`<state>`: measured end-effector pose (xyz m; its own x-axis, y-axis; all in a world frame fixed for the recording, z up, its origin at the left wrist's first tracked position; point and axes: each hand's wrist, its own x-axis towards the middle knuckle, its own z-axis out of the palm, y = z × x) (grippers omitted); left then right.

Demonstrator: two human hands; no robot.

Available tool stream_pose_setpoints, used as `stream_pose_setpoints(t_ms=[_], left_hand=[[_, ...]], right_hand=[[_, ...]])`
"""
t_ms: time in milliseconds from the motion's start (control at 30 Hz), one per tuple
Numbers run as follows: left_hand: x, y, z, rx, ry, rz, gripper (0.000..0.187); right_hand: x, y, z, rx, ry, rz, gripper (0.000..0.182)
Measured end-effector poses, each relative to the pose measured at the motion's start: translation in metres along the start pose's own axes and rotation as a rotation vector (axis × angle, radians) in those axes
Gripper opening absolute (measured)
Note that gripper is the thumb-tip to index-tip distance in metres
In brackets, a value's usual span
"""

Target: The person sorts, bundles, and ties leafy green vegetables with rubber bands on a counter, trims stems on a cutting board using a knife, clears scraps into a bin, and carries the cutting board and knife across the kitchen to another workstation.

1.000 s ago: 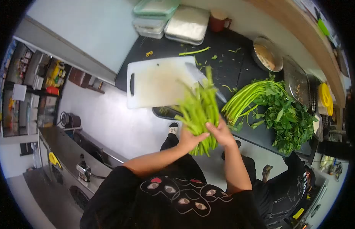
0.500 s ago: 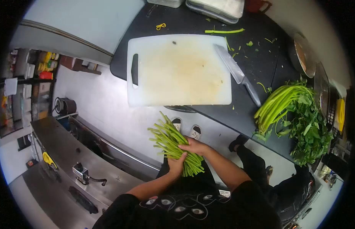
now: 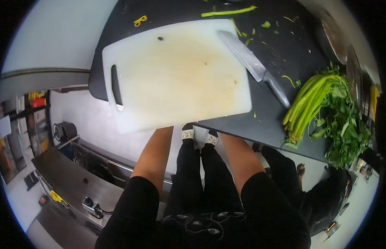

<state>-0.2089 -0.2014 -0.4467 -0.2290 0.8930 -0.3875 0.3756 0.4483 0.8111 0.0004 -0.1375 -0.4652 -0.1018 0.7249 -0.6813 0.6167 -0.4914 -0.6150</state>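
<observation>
Both my forearms reach forward and pass under the near side of the white cutting board (image 3: 172,79), which hides my left hand and my right hand. The stems they held are out of sight too. The board lies tilted on the dark table, its left part jutting past the edge. A knife (image 3: 247,58) rests with its blade on the board's right side and its handle on the table. To the right lies a bunch of leafy greens (image 3: 313,103) with long stems.
The dark table (image 3: 276,137) carries a yellow band (image 3: 140,21), a loose stem (image 3: 228,11) and leaf scraps. At the lower left is a steel counter (image 3: 68,174). Another person in dark clothes (image 3: 321,203) is at the lower right. Shelves (image 3: 25,120) stand far left.
My hands and the cut stems have gone from in front of my body to out of sight below the board. The view has shifted, with the board now larger and more tilted.
</observation>
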Motion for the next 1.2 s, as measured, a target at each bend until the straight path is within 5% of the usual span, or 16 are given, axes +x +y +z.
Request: stream_pose_setpoints(t_ms=[133, 233, 300, 333, 367, 467, 500, 600, 633, 733, 833, 1033, 1200], left_hand=[[0.005, -0.008, 0.004, 0.057, 0.045, 0.052, 0.042], [-0.002, -0.021, 0.011, 0.106, 0.077, 0.108, 0.040], [-0.026, -0.006, 0.008, 0.538, -0.142, -0.042, 0.039], [-0.039, 0.012, 0.004, 0.833, -0.344, -0.101, 0.039], [-0.071, 0.017, 0.007, 0.645, -0.171, -0.029, 0.027], [-0.137, 0.140, -0.021, 0.179, -0.458, 0.021, 0.019], [-0.145, 0.178, -0.033, 0.099, -0.540, -0.005, 0.020], [-0.114, 0.230, -0.057, -0.027, -0.162, 0.226, 0.017], [-0.094, 0.285, -0.077, 0.236, -0.078, 0.192, 0.015], [0.022, 0.313, -0.099, 0.502, 0.337, 0.718, 0.013], [0.108, 0.327, -0.100, 0.651, 0.337, 0.653, 0.014], [0.154, 0.342, -0.084, 0.995, 0.068, 0.456, 0.021], [0.127, 0.334, -0.088, 0.824, 0.241, 0.741, 0.015]], right_hand=[[-0.040, 0.039, -0.004, -0.498, 0.125, -0.179, 0.042], [-0.088, 0.076, -0.027, -0.540, -0.017, -0.283, 0.040], [-0.124, 0.102, -0.059, -0.347, -0.194, -0.275, 0.035], [-0.145, 0.112, -0.071, -0.400, -0.090, -0.294, 0.025], [-0.161, 0.112, -0.090, -0.494, -0.237, -0.070, 0.026], [-0.207, 0.161, -0.119, -0.568, -0.055, -0.113, 0.028], [-0.223, 0.163, -0.130, -0.456, -0.093, 0.058, 0.032], [-0.267, 0.180, -0.147, -0.411, 0.067, 0.058, 0.031], [-0.277, 0.184, -0.146, -0.376, 0.101, 0.143, 0.030], [-0.305, 0.201, -0.132, -0.236, 0.211, 0.251, 0.030], [-0.327, 0.216, -0.113, -0.086, 0.234, 0.299, 0.027], [-0.361, 0.209, -0.095, -0.047, 0.306, 0.302, 0.027], [-0.349, 0.239, -0.091, -0.211, 0.364, 0.190, 0.029]])
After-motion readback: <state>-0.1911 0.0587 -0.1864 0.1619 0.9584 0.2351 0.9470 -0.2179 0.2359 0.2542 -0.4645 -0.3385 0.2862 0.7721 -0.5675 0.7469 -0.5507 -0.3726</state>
